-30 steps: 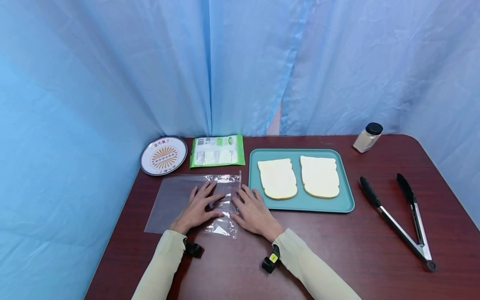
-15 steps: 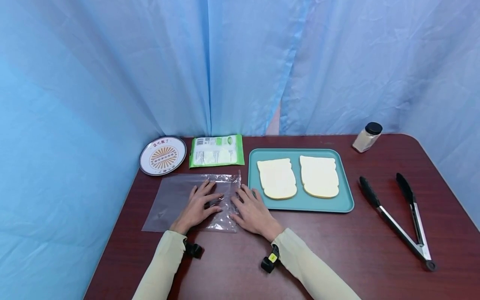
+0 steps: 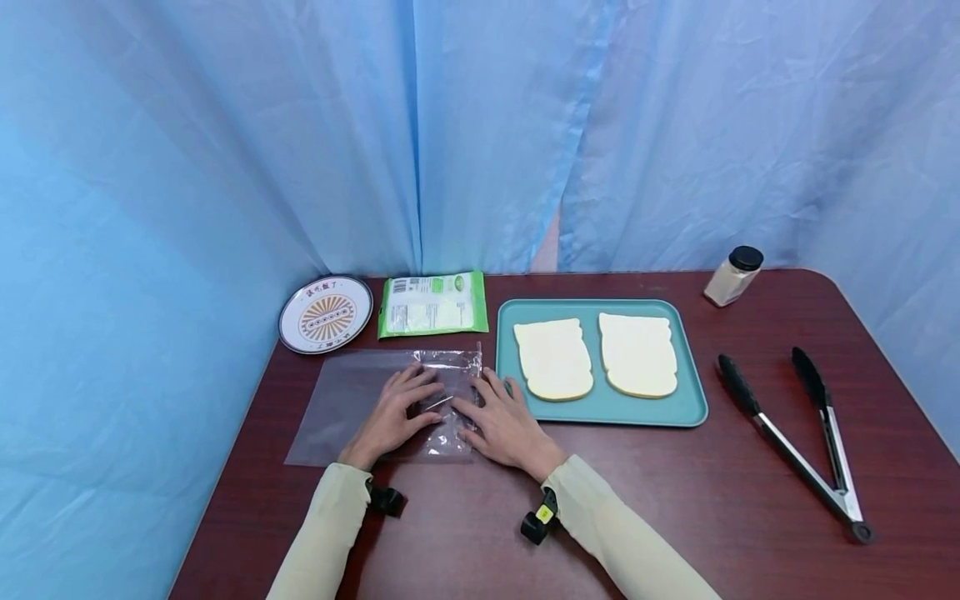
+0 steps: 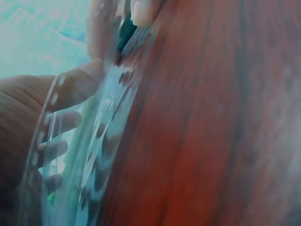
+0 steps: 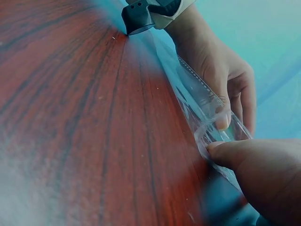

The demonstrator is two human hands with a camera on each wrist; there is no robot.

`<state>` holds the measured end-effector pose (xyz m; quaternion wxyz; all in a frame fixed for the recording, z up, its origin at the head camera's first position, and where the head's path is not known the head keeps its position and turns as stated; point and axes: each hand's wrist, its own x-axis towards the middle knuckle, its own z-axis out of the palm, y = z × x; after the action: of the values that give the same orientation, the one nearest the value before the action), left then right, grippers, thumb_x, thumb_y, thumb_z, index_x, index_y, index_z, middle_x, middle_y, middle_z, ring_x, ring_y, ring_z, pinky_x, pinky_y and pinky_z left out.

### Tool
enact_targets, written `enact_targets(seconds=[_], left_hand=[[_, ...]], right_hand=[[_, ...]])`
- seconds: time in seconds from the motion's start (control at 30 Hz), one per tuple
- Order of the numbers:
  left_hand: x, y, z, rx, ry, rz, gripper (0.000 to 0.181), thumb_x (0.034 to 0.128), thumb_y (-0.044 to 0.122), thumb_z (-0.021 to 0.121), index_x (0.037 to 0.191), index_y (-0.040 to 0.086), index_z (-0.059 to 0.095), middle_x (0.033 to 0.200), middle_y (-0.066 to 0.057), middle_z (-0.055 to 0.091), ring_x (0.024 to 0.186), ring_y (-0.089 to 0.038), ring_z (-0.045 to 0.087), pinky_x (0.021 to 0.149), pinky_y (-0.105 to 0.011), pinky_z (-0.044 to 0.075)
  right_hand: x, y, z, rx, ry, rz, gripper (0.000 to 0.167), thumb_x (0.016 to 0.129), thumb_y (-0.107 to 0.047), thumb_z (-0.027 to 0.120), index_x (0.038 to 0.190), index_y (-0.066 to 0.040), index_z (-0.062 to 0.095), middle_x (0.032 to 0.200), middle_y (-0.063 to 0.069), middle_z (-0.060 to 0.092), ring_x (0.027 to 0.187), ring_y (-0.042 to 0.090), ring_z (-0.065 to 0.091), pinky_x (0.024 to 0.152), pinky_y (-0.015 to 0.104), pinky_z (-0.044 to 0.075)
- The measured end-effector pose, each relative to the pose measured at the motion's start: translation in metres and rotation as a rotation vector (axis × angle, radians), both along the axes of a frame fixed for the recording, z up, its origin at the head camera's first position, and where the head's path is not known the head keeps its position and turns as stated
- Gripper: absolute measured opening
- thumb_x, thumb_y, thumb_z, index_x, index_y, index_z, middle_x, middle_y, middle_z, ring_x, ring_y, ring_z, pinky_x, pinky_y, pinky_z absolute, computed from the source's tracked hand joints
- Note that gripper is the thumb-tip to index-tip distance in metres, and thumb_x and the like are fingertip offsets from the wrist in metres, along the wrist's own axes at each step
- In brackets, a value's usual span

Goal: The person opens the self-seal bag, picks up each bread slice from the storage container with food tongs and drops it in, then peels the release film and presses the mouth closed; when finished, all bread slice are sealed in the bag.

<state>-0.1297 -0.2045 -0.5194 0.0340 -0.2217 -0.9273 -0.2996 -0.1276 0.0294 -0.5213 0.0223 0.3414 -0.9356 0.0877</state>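
A clear plastic bag (image 3: 337, 408) lies flat on the dark red table, its right end shiny and wrinkled. My left hand (image 3: 392, 417) rests on the middle of the bag, fingers spread toward the right. Facing it, my right hand (image 3: 506, 427) touches the bag's right end with its fingertips. In the left wrist view, fingers of the left hand (image 4: 56, 108) show partly through the plastic. The right wrist view has the right thumb (image 5: 244, 157) against the bag's crumpled edge, opposite the left thumb. Some fingers are hidden there.
A teal tray (image 3: 600, 412) with two bread slices (image 3: 555, 360) stands right of the hands. Behind the bag are a patterned plate (image 3: 327, 315) and a green-white packet (image 3: 432, 304). Tongs (image 3: 806, 458) lie spread at right, below a black-lidded jar (image 3: 733, 277).
The bag's near right edge has shifted slightly away from me, and its wrinkles differ. Both hands stay over the bag with small finger movements; the left fingers are drawn in a little.
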Motion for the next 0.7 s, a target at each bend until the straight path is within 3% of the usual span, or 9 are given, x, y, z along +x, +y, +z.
enact_targets(seconds=[0.4,0.7], left_hand=[[0.002,-0.003,0.012,-0.022,-0.071,-0.062,0.051,0.0857,0.026,0.080,0.132,0.009,0.066,0.149,-0.017,0.054,0.149,-0.044,0.034,0.119,-0.068,0.025],[-0.001,-0.005,0.011,0.028,-0.065,-0.040,0.043,0.0857,0.020,0.079,0.126,0.007,0.070,0.142,-0.016,0.061,0.147,-0.040,0.040,0.116,-0.064,0.034]], right_hand=[[0.000,0.003,0.000,-0.026,-0.013,0.027,0.053,0.101,-0.048,0.054,0.151,-0.033,0.045,0.154,0.015,0.045,0.148,0.038,0.034,0.114,0.064,0.032],[-0.001,0.004,-0.002,-0.030,-0.029,0.030,0.056,0.101,-0.048,0.055,0.153,-0.032,0.042,0.154,0.014,0.045,0.149,0.039,0.034,0.114,0.065,0.031]])
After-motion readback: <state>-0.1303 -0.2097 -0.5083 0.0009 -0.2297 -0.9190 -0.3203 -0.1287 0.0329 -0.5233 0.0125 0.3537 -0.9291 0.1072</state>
